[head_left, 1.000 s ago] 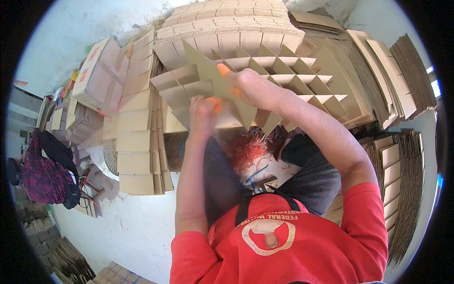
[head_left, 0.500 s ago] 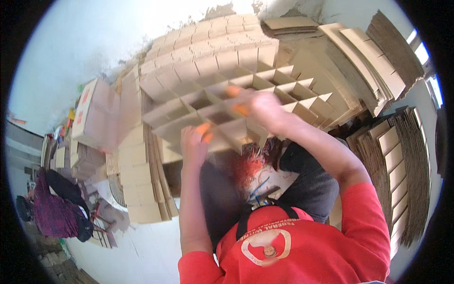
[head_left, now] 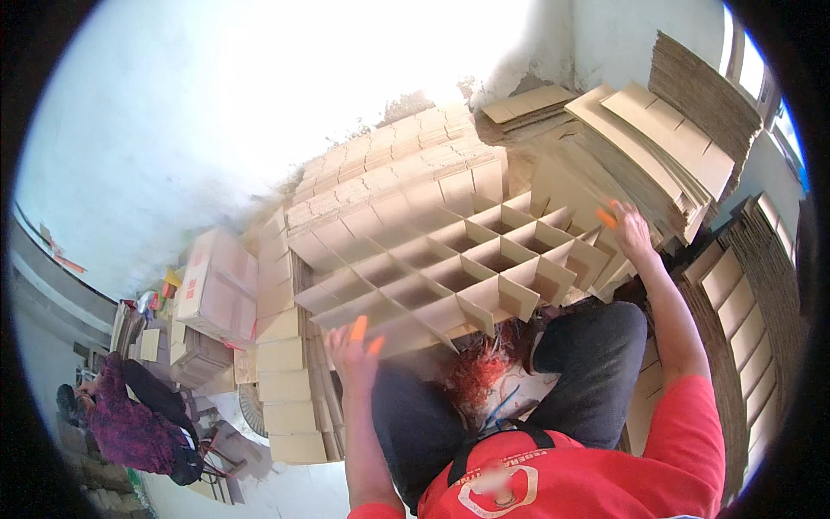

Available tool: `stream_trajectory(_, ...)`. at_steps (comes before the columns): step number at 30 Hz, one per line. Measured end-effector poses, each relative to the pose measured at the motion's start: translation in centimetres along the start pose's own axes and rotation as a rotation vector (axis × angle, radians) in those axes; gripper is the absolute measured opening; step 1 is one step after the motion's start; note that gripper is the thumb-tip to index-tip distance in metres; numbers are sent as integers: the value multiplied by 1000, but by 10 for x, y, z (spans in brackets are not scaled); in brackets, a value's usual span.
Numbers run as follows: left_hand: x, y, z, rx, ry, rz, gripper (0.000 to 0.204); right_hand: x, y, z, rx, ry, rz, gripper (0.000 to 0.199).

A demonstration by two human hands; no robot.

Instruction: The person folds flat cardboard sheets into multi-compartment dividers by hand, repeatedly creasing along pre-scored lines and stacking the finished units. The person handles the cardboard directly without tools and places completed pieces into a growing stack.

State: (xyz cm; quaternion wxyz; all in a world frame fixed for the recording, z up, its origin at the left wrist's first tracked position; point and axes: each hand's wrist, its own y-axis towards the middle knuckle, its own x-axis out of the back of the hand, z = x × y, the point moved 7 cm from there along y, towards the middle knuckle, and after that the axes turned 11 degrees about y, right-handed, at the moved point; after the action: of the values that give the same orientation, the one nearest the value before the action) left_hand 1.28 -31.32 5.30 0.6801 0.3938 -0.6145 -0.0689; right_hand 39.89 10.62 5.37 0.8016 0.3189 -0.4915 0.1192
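A cardboard divider grid [head_left: 450,270] of interlocked slotted strips rests in front of me, its open cells facing up. My left hand [head_left: 353,356] is at its near left corner, with orange covers on the fingertips. Those fingers are apart, and contact with the cardboard is unclear. Beyond the grid's right end, my right hand [head_left: 631,232] is raised with its orange-tipped fingers stretched out. Nothing shows in either hand. Some strip ends at the grid's right side stand at slanting angles.
Long stacks of slotted cardboard strips [head_left: 393,177] lie behind the grid. More stacks stand at left [head_left: 290,389], back right [head_left: 670,143] and right [head_left: 735,311]. A carton [head_left: 220,281] sits at left. Red shreds [head_left: 475,368] lie between my legs. Another person [head_left: 138,415] is far left.
My right hand has moved from over the grid's middle out to beyond its right end. My left hand stays by the near left corner, its fingers now spread. The view has shifted.
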Motion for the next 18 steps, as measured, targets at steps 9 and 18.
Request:
stream_trajectory(9, -13, -6, 7, 75, -111, 129, 49, 5, -2, -11, 228, 82, 89, 36)
stream_trajectory(18, -8, -4, 6, 63, -122, 125, 47, -21, 8, -59, -77, -1, 0, 41)
